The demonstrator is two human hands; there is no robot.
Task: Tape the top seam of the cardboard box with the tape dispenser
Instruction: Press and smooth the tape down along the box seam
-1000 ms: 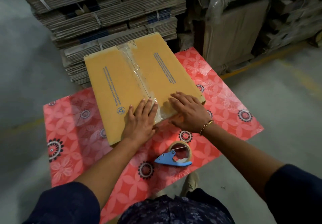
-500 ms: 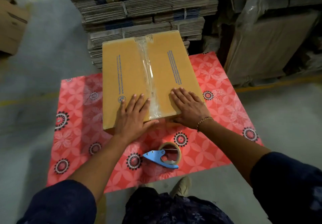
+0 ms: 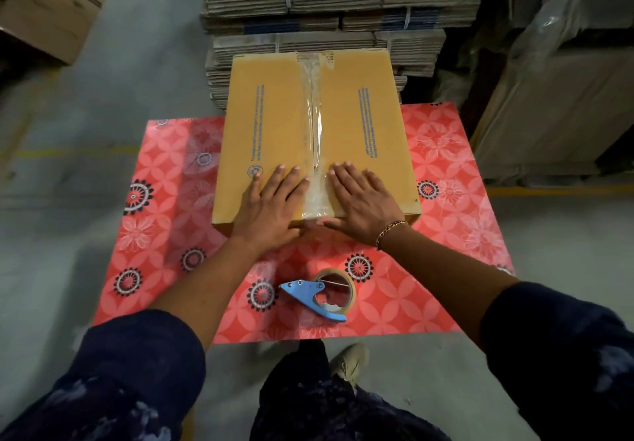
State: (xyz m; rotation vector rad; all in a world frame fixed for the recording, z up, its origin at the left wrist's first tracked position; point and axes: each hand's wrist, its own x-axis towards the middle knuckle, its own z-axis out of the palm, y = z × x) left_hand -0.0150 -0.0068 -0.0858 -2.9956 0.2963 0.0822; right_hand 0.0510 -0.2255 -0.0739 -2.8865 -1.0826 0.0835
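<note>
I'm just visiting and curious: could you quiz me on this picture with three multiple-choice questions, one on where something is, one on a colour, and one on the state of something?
1. Where does the tape dispenser lie?
A. On top of the cardboard box
B. On the patterned table, nearer the person than the box
C. In the right hand

2. What colour is the dispenser's handle?
A. Blue
B. Green
C. Black

3. What is the state of the top seam of the cardboard box?
A. Bare and gaping
B. Covered by a clear tape strip
C. Hidden under a lid

Answers: 1 B, it rests on the red floral table, untouched. 2 A, the handle is light blue. 3 B, the clear tape strip runs along the seam, while the left hand and right hand lie flat beside it.
</note>
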